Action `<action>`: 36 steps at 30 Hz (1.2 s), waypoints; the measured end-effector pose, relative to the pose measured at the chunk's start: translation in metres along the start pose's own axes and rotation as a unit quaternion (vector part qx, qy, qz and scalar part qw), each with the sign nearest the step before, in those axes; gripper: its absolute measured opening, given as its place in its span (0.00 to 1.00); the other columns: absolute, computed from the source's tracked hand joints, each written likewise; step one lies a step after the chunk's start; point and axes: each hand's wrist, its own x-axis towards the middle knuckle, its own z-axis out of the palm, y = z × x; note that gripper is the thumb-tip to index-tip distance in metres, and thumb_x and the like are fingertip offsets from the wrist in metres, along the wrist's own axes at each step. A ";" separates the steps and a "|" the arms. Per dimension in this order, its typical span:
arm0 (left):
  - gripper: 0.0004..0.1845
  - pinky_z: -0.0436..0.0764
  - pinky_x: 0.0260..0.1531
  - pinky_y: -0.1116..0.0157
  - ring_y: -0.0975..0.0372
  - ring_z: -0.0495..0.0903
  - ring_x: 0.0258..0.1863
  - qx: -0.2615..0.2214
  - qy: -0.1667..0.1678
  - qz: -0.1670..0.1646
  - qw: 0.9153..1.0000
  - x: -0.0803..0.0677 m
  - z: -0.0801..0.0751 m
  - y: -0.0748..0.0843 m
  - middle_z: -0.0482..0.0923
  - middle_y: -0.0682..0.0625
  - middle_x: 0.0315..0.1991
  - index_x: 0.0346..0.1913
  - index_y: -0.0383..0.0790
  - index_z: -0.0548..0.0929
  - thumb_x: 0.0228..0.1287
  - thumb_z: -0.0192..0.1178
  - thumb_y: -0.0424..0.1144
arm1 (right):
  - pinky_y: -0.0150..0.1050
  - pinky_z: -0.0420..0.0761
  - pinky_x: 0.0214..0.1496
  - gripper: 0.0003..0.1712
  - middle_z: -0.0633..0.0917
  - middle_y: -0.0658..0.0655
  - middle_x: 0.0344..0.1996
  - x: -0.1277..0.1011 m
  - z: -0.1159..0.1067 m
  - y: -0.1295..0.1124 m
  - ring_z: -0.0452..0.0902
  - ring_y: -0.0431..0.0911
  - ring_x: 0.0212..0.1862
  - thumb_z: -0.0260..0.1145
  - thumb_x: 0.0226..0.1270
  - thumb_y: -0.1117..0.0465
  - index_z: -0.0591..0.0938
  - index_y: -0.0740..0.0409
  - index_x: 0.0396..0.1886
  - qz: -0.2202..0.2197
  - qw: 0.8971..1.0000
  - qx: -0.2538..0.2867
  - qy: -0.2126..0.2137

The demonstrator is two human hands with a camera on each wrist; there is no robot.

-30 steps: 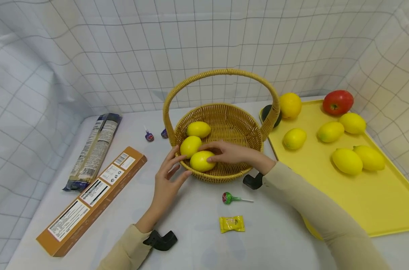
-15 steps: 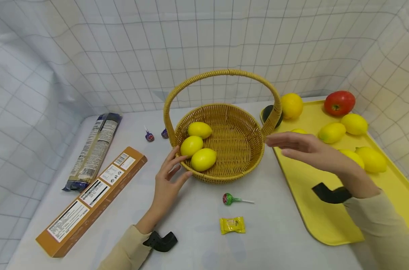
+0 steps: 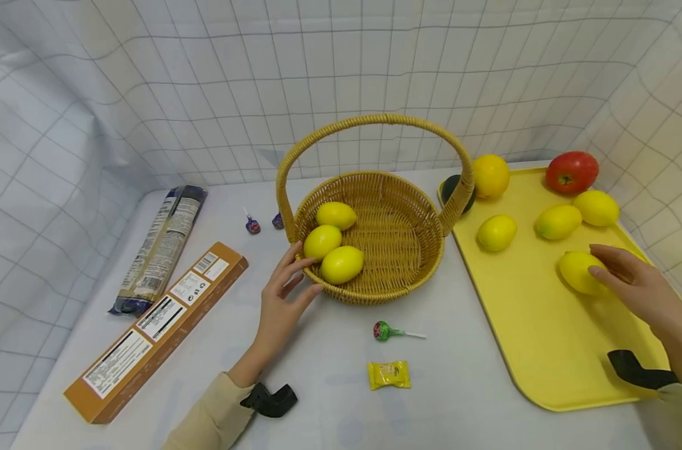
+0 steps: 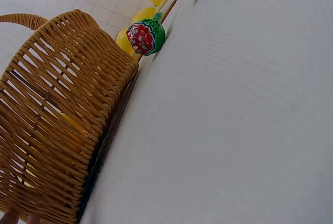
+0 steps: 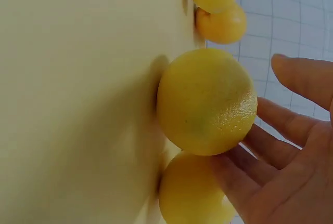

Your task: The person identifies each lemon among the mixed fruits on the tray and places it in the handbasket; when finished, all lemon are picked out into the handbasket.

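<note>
From the head view, we count three lemons in the wicker basket (image 3: 397, 262) and five on the yellow tray (image 3: 549, 337), the fifth mostly hidden. Our left hand (image 3: 281, 300) rests against the basket's rim, fingers loosely spread. Our right hand (image 3: 639, 287) touches the near lemon (image 3: 579, 272) with straight fingers.

The left wrist view shows one lollipop (image 4: 146, 38) beside the basket.

The right wrist view shows outstretched fingers (image 5: 250, 182) against that lemon, not closed.
</note>
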 end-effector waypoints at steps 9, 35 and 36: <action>0.22 0.68 0.49 0.40 0.41 0.57 0.64 0.003 -0.002 0.005 1.000 0.000 0.001 -0.001 0.56 0.31 0.66 0.53 0.21 0.74 0.52 0.61 0.16 | 0.61 0.64 0.48 0.37 0.62 0.76 0.58 0.001 0.027 -0.049 0.58 0.70 0.52 0.60 0.69 0.55 0.57 0.69 0.68 -0.018 0.992 -0.046 -0.113; 0.22 0.68 0.49 0.39 0.41 0.58 0.64 -0.001 0.001 0.005 1.000 -0.001 0.002 -0.003 0.56 0.31 0.66 0.53 0.22 0.74 0.53 0.61 0.17 | 0.46 0.65 0.59 0.30 0.65 0.62 0.63 0.085 0.174 -0.231 0.62 0.53 0.58 0.56 0.71 0.62 0.59 0.60 0.70 -0.023 0.907 0.304 -0.289; 0.22 0.68 0.49 0.39 0.41 0.58 0.64 0.000 0.002 0.006 1.000 -0.001 0.001 -0.002 0.56 0.31 0.66 0.53 0.22 0.74 0.53 0.61 0.17 | 0.47 0.64 0.60 0.30 0.64 0.61 0.63 0.087 0.177 -0.234 0.61 0.53 0.59 0.56 0.71 0.62 0.59 0.60 0.70 -0.015 0.911 0.297 -0.287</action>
